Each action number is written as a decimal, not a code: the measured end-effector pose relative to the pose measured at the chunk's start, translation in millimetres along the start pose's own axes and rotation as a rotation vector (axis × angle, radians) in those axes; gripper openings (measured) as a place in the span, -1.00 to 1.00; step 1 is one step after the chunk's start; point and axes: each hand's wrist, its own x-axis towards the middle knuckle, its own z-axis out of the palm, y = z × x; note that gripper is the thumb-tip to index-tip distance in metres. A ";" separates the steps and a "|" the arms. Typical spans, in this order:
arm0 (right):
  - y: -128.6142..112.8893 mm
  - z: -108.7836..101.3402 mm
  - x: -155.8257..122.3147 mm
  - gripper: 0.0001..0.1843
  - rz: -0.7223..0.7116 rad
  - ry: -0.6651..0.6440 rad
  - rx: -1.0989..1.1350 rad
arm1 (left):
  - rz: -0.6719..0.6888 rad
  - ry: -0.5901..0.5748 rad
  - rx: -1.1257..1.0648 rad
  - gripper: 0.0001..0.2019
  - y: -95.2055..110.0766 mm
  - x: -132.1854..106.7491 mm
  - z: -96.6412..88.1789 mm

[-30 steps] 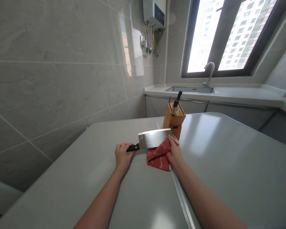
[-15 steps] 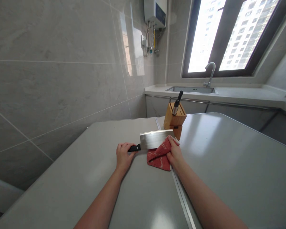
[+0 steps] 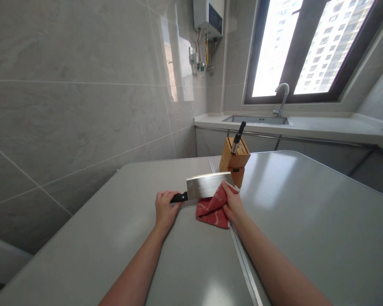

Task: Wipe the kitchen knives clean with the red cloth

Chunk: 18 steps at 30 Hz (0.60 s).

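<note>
My left hand (image 3: 166, 207) is closed round the black handle of a cleaver (image 3: 206, 186), whose broad steel blade points right. A red cloth with pale lines (image 3: 213, 211) is bunched in my right hand (image 3: 232, 202), which presses it over the blade's far right end. The cloth's lower part hangs below the blade, in front of me. Just behind the blade's right end stands a wooden knife block (image 3: 234, 158), with a black-handled knife (image 3: 238, 138) upright in one of its slots.
The grey table (image 3: 140, 255) has a metal seam (image 3: 242, 255) running away from me. Beyond it lie a white counter (image 3: 325, 124), a sink (image 3: 258, 120) and a tap (image 3: 284, 97) below a window. A tiled wall (image 3: 92, 110) rises on the left.
The cleaver has shifted very slightly left and up. My right hand and the cloth have slid a little left along the blade.
</note>
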 end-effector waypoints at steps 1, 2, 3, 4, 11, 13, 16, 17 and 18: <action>-0.3 0.3 -0.7 -0.69 0.006 -0.007 0.001 | -0.005 0.003 -0.001 -0.77 -0.7 -0.1 0.4; -0.6 0.7 -1.4 -0.70 0.015 -0.014 0.003 | -0.013 0.008 0.000 -0.77 -1.4 -0.2 0.8; -0.8 1.1 -2.3 -0.70 0.026 -0.017 0.004 | -0.024 0.015 0.001 -0.77 -2.0 -0.4 1.2; -0.8 1.5 -3.2 -0.71 0.040 -0.016 0.002 | -0.034 0.022 0.002 -0.78 -2.5 -0.6 1.6; -1.9 4.8 -7.8 -0.72 0.105 -0.005 -0.022 | -0.041 0.044 -0.006 -0.78 -2.8 -1.4 2.4; -2.2 5.0 -8.5 -0.72 0.103 -0.014 -0.029 | -0.044 0.041 -0.006 -0.78 -2.1 -1.1 1.8; -1.6 5.1 -10.1 -0.73 0.111 -0.044 -0.040 | -0.036 0.033 -0.009 -0.78 -0.7 -0.4 0.8; -1.1 5.1 -10.8 -0.74 0.111 -0.059 -0.048 | -0.031 0.028 -0.011 -0.78 -0.1 0.0 0.5; -0.4 5.1 -11.5 -0.74 0.111 -0.074 -0.058 | -0.025 0.023 -0.013 -0.78 0.5 0.3 0.2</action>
